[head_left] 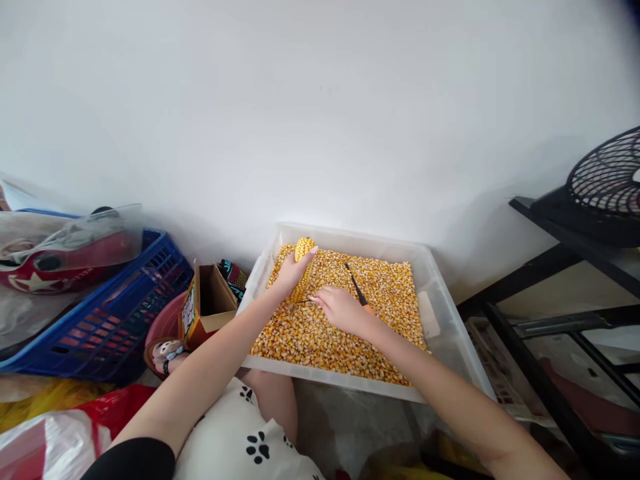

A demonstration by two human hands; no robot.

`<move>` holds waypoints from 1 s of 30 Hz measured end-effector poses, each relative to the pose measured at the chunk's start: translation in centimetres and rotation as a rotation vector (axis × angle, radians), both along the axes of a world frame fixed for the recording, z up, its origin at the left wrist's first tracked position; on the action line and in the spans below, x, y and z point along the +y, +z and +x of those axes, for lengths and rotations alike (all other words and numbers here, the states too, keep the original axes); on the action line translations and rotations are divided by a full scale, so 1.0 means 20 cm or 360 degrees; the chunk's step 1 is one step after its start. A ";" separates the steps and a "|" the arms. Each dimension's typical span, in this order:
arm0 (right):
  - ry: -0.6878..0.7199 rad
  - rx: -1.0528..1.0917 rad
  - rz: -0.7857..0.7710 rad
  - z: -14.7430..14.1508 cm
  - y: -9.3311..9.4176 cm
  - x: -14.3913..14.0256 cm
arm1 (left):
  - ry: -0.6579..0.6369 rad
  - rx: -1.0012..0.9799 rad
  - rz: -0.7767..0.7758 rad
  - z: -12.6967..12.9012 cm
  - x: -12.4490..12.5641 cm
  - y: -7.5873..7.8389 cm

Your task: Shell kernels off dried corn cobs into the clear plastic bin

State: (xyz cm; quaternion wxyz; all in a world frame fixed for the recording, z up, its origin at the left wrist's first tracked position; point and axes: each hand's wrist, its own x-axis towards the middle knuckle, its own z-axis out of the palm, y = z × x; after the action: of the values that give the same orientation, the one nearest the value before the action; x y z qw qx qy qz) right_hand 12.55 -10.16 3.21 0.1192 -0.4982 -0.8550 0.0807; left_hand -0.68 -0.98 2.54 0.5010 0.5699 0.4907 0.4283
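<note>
My left hand (294,272) is closed around a yellow corn cob (304,249), which stands nearly upright over the tub. Kernels cover its visible upper part. My right hand (340,308) is beside the cob's lower end, its fingers pinched together. A thin dark rod (303,301) reaches from these fingertips toward the cob; the rest of it is hidden by the hand. Below both hands, loose corn kernels (330,353) fill a translucent plastic tub (450,333). A slim black tool (355,283) with an orange end lies on the kernels behind my right hand.
On the left are a blue plastic basket (100,327) holding a red helmet-like item and an open cardboard box (215,293). A black metal frame (555,267) with a fan (610,173) stands at right. The white wall (320,120) rises right behind the tub.
</note>
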 end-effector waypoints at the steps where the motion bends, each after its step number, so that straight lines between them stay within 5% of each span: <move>1: 0.0034 0.0009 -0.0014 0.02 0.00 0.02 | -0.0045 0.0078 0.0058 0.01 -0.01 0.00; 7: 0.0239 0.0020 -0.0107 0.09 0.02 0.06 | -0.0314 0.0289 0.0324 0.04 -0.03 0.00; 17: 0.0065 0.0109 -0.0014 0.06 0.04 0.04 | -0.0060 0.0063 0.0069 -0.01 0.00 0.03; 30: 0.0375 -0.0161 -0.0139 0.00 -0.04 0.03 | -0.0260 0.0304 0.0502 0.07 -0.09 0.03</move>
State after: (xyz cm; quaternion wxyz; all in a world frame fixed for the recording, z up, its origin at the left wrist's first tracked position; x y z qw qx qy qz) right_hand 12.62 -9.62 2.41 0.0438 -0.4026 -0.9082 0.1058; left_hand 0.67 -2.85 3.18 0.3898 0.7172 0.4150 0.4019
